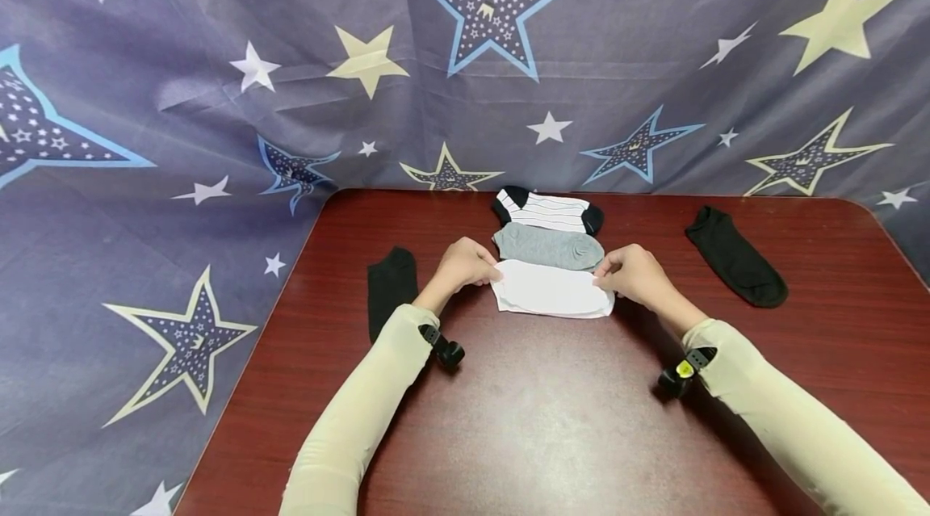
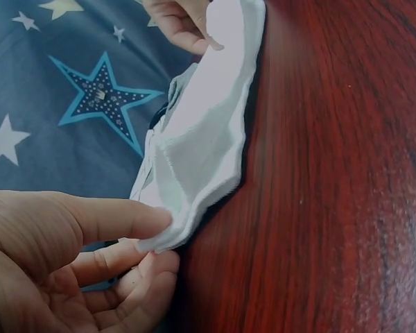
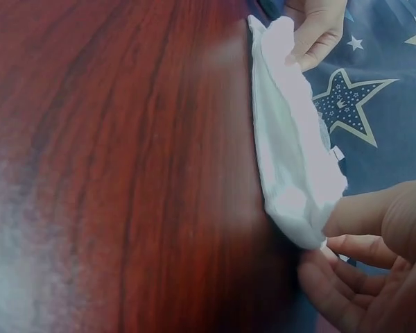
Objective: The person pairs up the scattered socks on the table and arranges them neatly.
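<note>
A white sock (image 1: pixel 554 290) lies stretched lengthwise between both hands, with a second white layer showing along its near edge. At its left end my left hand (image 1: pixel 467 264) pinches the cloth between thumb and fingers; the left wrist view shows the sock's edge (image 2: pixel 184 232) folded open by the thumb. My right hand (image 1: pixel 634 278) pinches the other end, and in the right wrist view the layers of white cloth (image 3: pixel 291 125) stand slightly apart. Right behind the white sock lies a grey sock (image 1: pixel 548 246), and behind that a white striped sock (image 1: pixel 552 211) with black heel and toe.
One black sock (image 1: pixel 391 286) lies to the left, partly behind the left forearm. Another black sock (image 1: pixel 735 258) lies at the back right of the reddish-brown table (image 1: pixel 552 419). A star-patterned cloth (image 1: pixel 291 31) hangs along the table's back and left edges.
</note>
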A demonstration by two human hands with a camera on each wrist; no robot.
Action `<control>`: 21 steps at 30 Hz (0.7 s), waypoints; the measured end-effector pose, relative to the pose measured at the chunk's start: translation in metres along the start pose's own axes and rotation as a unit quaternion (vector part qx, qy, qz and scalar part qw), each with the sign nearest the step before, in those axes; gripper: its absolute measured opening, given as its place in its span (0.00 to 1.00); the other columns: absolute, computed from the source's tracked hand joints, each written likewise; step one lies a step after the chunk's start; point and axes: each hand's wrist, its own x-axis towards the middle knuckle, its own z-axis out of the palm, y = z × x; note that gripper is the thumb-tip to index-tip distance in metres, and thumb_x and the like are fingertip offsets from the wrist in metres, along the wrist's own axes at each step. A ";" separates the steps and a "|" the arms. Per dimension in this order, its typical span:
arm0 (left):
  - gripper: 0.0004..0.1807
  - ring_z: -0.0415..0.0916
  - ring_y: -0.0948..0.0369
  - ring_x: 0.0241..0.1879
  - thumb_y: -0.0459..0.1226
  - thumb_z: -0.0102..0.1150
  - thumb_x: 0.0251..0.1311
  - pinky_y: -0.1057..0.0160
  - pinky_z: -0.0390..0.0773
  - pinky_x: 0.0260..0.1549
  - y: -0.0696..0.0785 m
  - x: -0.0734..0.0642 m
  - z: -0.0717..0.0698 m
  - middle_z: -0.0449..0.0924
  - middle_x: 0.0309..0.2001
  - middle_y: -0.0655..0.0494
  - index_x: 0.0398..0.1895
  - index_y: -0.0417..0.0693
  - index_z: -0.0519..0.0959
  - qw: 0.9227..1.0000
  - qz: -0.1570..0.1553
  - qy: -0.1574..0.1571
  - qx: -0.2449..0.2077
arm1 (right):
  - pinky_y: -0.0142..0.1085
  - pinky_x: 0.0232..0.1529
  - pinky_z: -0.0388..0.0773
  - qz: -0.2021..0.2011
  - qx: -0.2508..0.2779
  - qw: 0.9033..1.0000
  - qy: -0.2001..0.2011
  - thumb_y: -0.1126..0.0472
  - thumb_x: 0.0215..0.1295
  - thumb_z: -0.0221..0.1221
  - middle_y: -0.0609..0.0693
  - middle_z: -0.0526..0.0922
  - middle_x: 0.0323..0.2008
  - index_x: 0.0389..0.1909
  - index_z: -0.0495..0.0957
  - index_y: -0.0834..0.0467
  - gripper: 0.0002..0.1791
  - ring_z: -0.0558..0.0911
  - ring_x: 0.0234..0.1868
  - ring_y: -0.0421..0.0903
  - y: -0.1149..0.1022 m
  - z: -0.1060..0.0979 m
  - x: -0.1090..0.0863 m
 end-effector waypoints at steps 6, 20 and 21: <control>0.04 0.73 0.67 0.16 0.32 0.76 0.45 0.71 0.73 0.19 0.002 0.002 0.002 0.77 0.13 0.62 0.26 0.46 0.90 1.000 -0.003 0.016 0.018 | 0.34 0.23 0.75 0.001 -0.002 1.000 0.010 0.67 0.57 0.69 0.45 0.80 0.18 0.30 0.86 0.64 0.03 0.76 0.19 0.43 0.001 -0.001 0.005; 0.05 0.71 0.69 0.15 0.34 0.77 0.46 0.73 0.71 0.19 0.004 0.005 0.002 0.76 0.12 0.64 0.28 0.46 0.91 0.999 -0.001 0.019 0.043 | 0.33 0.22 0.74 -0.010 -0.026 0.999 0.022 0.66 0.58 0.69 0.47 0.83 0.20 0.29 0.86 0.64 0.04 0.76 0.19 0.41 0.000 -0.003 0.013; 0.05 0.71 0.69 0.15 0.34 0.78 0.46 0.73 0.71 0.19 0.004 0.005 0.003 0.76 0.12 0.64 0.28 0.47 0.91 0.999 -0.001 0.021 0.042 | 0.33 0.22 0.74 -0.009 -0.027 0.999 0.022 0.66 0.58 0.69 0.47 0.83 0.20 0.29 0.86 0.64 0.04 0.77 0.19 0.41 0.000 -0.003 0.013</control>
